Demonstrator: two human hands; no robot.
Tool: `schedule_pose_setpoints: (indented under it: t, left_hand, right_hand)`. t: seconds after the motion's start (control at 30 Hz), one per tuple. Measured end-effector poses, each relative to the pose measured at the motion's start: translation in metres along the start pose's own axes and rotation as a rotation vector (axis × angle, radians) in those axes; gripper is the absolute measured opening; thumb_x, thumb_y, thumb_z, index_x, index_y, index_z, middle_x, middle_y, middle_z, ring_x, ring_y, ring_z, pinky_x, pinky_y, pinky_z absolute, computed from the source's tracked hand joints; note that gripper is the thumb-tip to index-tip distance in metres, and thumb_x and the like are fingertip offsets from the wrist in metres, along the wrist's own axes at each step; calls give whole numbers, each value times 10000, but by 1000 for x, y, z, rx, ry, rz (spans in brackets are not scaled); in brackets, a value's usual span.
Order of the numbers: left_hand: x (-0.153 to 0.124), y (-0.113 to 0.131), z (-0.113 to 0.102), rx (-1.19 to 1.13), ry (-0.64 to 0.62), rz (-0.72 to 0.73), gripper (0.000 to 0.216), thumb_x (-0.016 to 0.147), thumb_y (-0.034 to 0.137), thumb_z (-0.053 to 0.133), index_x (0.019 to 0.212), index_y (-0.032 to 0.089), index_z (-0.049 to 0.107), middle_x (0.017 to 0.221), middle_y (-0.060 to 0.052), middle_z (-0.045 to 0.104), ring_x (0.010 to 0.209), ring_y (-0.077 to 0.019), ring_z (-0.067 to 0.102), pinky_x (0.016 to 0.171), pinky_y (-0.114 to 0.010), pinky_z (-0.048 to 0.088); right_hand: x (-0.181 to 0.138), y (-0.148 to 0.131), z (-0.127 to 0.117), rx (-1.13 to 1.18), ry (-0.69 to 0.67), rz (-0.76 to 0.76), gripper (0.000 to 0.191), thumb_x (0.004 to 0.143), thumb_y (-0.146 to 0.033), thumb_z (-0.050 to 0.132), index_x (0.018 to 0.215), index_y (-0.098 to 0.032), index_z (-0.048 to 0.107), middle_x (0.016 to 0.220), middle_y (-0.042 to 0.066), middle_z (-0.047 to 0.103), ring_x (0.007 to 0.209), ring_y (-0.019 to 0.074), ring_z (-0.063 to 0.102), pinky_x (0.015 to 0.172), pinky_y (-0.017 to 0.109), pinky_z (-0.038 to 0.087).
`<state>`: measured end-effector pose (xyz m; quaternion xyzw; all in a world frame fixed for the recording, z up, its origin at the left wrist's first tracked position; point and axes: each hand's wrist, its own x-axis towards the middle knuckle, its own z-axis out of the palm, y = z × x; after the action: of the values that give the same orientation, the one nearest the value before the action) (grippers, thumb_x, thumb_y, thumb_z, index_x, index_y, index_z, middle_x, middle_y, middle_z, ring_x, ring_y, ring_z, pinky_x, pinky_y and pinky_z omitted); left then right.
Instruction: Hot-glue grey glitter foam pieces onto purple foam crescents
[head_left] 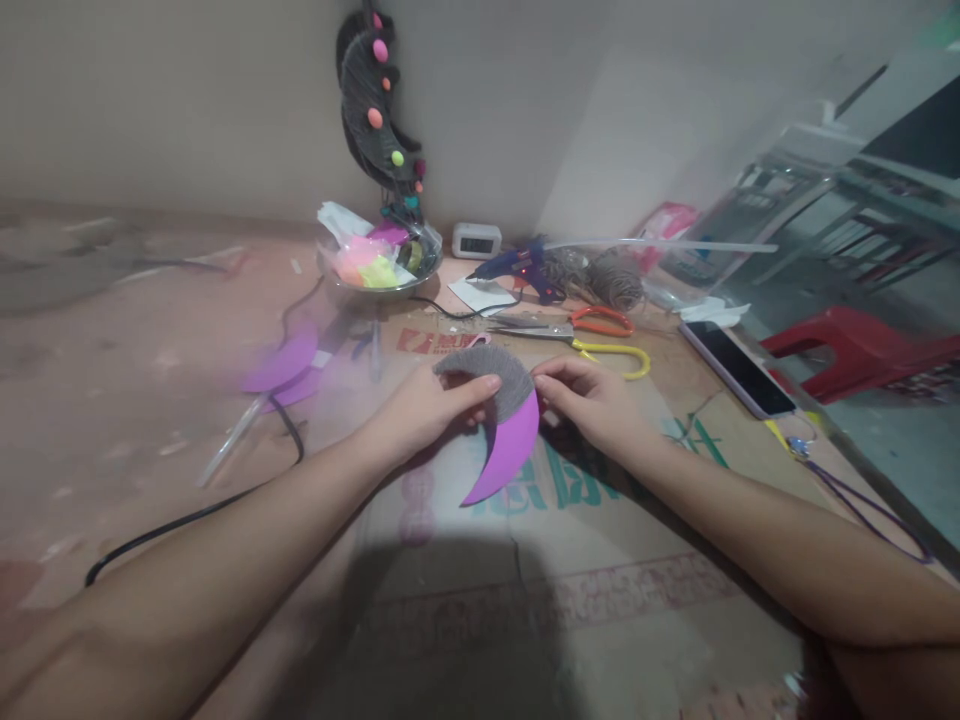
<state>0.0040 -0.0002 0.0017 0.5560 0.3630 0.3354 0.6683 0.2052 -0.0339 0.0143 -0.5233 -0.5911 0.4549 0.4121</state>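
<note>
A purple crescent-shaped cutout [511, 452] is held up over the cardboard, its upper part wrapped in grey yarn [504, 378]. My left hand [442, 405] grips the wrapped part, thumb across the front and the other fingers behind. At the crescent's right edge, where wrapping meets bare purple, my right hand [581, 395] is closed in a pinch. It appears to hold the yarn's working end, though the strand is barely visible between the fingertips. Beyond the hands lie scissors [607, 322] with one orange and one yellow handle.
Printed cardboard [465, 620] covers the tabletop. Behind are a bowl [375, 285] of craft materials, a small clock [477, 241], a glue gun [517, 265] and a yarn ball [619, 280]. A phone [735, 368] lies right; purple pieces [289, 365] and a black cable [172, 525] lie left.
</note>
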Motion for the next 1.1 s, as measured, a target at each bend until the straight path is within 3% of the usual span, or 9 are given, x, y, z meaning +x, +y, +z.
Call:
schedule_pose_setpoints:
  t: [0.2, 0.37, 0.43, 0.5, 0.57, 0.63, 0.73, 0.83, 1.1]
  left_hand:
    - [0, -1, 0, 22, 0, 16, 252, 759, 385, 667, 726, 147, 593, 598, 4, 567, 546, -103, 512, 542, -225, 413]
    - [0, -1, 2, -36, 31, 13, 257, 756, 377, 669, 695, 146, 574, 588, 3, 559, 534, -99, 509, 539, -226, 424]
    - [0, -2, 2, -63, 52, 11, 261, 757, 378, 664, 691, 145, 566, 581, 5, 550, 526, -96, 502, 528, -222, 422]
    - [1, -2, 2, -72, 73, 13, 267, 755, 385, 666, 703, 144, 561, 577, 9, 543, 519, -91, 496, 517, -215, 416]
    - [1, -2, 2, -73, 88, 21, 275, 753, 394, 667, 720, 144, 559, 577, 14, 540, 514, -86, 490, 509, -209, 408]
    - [1, -2, 3, -80, 93, 33, 282, 753, 399, 666, 718, 142, 555, 577, 15, 537, 511, -84, 484, 502, -205, 399]
    - [1, 0, 3, -71, 86, 40, 273, 758, 386, 661, 703, 143, 548, 570, 17, 529, 510, -84, 481, 508, -209, 401]
    - [0, 0, 4, -9, 74, 44, 266, 767, 388, 649, 703, 148, 552, 573, 16, 537, 522, -89, 488, 526, -216, 409]
    - [-1, -4, 3, 188, 56, 87, 284, 776, 436, 628, 745, 157, 584, 639, -6, 587, 583, -114, 513, 563, -235, 414]
  right_hand:
    - [0, 0, 0, -49, -1, -19, 223, 829, -355, 582, 895, -156, 660, 641, -17, 572, 516, 81, 491, 497, 236, 412]
    - [0, -3, -4, -82, 76, -85, 330, 876, -334, 519, 1180, -211, 558, 668, -23, 566, 566, 114, 543, 531, 256, 446]
    - [0, -5, -7, -79, 211, -157, 279, 870, -331, 541, 1132, -235, 535, 689, -31, 562, 558, 110, 547, 543, 256, 451]
    - [-2, -9, -9, -108, 299, -205, 149, 873, -355, 545, 934, -219, 557, 665, -34, 544, 525, 97, 519, 537, 247, 438]
    - [-4, -12, -9, -194, 270, -195, 271, 890, -400, 509, 719, -193, 542, 594, -25, 515, 507, 93, 484, 522, 238, 414]
    - [-6, -13, -7, -273, 162, -146, 376, 900, -436, 475, 636, -178, 553, 550, -11, 509, 520, 101, 484, 519, 235, 404]
    - [-6, -9, -2, -250, 46, -88, 326, 871, -452, 509, 758, -172, 633, 593, -10, 551, 531, 104, 498, 520, 237, 409]
    - [-4, -4, 1, -160, 29, -20, 284, 831, -446, 564, 847, -177, 653, 615, -20, 565, 514, 95, 483, 507, 235, 404]
    - [-4, -7, 4, -49, 48, 119, 281, 761, -445, 649, 744, -166, 617, 522, -43, 518, 474, 83, 465, 471, 221, 386]
